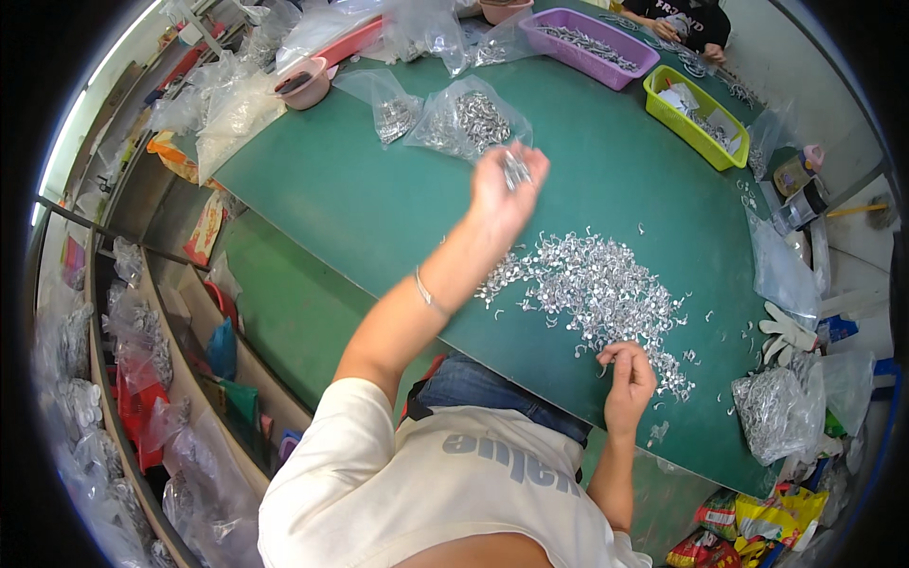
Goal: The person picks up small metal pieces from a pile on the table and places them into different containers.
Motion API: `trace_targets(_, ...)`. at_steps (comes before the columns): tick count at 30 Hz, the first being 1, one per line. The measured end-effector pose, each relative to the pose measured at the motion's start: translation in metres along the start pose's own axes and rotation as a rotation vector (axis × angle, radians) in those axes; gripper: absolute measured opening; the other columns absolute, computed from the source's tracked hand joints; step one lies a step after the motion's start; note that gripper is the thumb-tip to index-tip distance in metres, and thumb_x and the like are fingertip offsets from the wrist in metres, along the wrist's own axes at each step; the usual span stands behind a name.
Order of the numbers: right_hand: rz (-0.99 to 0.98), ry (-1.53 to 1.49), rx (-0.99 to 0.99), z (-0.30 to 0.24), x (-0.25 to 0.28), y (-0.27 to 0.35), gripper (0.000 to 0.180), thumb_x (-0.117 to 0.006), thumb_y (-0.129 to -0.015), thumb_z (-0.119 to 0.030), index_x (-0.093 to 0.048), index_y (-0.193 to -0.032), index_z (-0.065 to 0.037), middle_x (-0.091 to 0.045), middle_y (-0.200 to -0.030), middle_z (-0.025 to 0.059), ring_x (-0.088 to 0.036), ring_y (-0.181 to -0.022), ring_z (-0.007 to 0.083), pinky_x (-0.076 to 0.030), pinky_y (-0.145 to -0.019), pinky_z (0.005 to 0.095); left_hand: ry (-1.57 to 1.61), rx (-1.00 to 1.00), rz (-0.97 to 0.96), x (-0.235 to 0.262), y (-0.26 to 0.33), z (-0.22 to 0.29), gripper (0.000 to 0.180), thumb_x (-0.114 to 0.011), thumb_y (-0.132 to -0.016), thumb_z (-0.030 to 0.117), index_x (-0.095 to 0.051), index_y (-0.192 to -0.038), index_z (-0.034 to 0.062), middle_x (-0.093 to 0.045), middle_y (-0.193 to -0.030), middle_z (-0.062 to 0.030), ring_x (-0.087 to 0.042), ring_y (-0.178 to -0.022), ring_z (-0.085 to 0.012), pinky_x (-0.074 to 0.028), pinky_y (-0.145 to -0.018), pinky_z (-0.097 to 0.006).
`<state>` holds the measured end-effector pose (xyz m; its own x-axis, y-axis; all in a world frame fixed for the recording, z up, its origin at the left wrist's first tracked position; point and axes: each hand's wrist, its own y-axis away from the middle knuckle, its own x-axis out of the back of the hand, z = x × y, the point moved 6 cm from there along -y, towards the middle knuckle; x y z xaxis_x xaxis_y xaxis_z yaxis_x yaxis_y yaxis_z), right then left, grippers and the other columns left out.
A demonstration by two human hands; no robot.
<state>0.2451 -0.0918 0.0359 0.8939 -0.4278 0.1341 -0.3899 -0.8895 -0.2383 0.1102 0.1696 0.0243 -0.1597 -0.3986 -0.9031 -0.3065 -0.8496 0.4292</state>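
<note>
- Green table (379, 199) is running diagonally; its near-left edge is dropping off toward shelving (180, 312) on the left, near-right edge is sitting just in front of the person's torso.
- Open room: a wide bare strip of table is lying left of the left forearm, and another between the loose pile and the far bins.
- Loose pile of small silver metal clips (597, 284) is spreading across the near-right part of the table, with strays trailing right toward a white glove (786, 331).
- Left hand (507, 185) is hanging raised over the table, far of the pile, fingers curled together around a small bunch of clips (516, 170); the bunch is poking out between thumb and fingertips.
- Right hand (627, 374) is sitting at the near edge of the pile, fingertips pressed together pinching at one or two clips; exact count is too small to tell.
- Far of the left hand, two clear bags of clips (464, 123) are lying just beyond it, near but apart.
- Purple bin (587, 43) and yellow-green bin (691, 118) are crowding the far-right edge; a pink bowl (303, 83) is sitting far-left.
- Another filled clear bag (772, 412) is resting at the near-right corner.
- Another person (686, 24) at the far edge is being cut off by the frame; only their hands and dark top are showing.
- Shelf contents on the left are bending with lens distortion and hard to make out.
</note>
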Motion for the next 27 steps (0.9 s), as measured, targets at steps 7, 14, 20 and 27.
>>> trace_targets(7,-0.059,0.096,-0.008,0.008,0.007,0.002,0.016,-0.045,-0.091,-0.004,-0.057,-0.085,0.004,-0.056,-0.074,0.0064,-0.053,-0.068,0.0113,-0.042,-0.064,0.0233,-0.561,-0.431,0.035,-0.083,-0.020,0.060,0.028,-0.044,-0.081,0.028,-0.054,-0.092,0.0048,-0.057,-0.104,-0.0141,-0.051,-0.097,-0.0299,-0.037,-0.092,-0.052)
trace_targets(14,-0.033,0.438,-0.023,0.000,0.039,-0.020,0.011,-0.063,-0.078,-0.002,-0.061,-0.088,0.002,-0.061,-0.088,0.0105,-0.056,-0.081,0.0223,-0.044,-0.070,0.0296,-1.218,-0.373,-0.383,-0.044,0.026,0.014,0.034,-0.055,-0.085,0.012,-0.052,-0.117,0.0006,-0.054,-0.118,-0.0110,-0.050,-0.113,-0.0240,-0.033,-0.102,-0.039)
trace_targets(20,-0.180,0.824,0.228,-0.006,0.016,-0.043,0.035,-0.070,-0.070,-0.006,-0.059,-0.103,-0.004,-0.054,-0.113,0.0108,-0.046,-0.107,0.0320,-0.036,-0.092,0.0395,-2.182,-0.504,-1.248,0.034,0.099,-0.082,0.038,-0.066,-0.078,0.011,-0.056,-0.114,0.0052,-0.051,-0.124,-0.0117,-0.044,-0.119,-0.0314,-0.036,-0.100,-0.040)
trace_targets(27,-0.134,0.780,0.201,0.012,0.042,-0.034,0.018,-0.068,-0.069,-0.001,-0.058,-0.085,-0.004,-0.059,-0.090,0.0080,-0.054,-0.090,0.0263,-0.039,-0.077,0.0360,-2.400,-0.543,-1.439,0.047,0.101,-0.078,0.027,-0.062,-0.078,0.009,-0.057,-0.104,0.0053,-0.049,-0.124,-0.0079,-0.041,-0.118,-0.0302,-0.036,-0.095,-0.044)
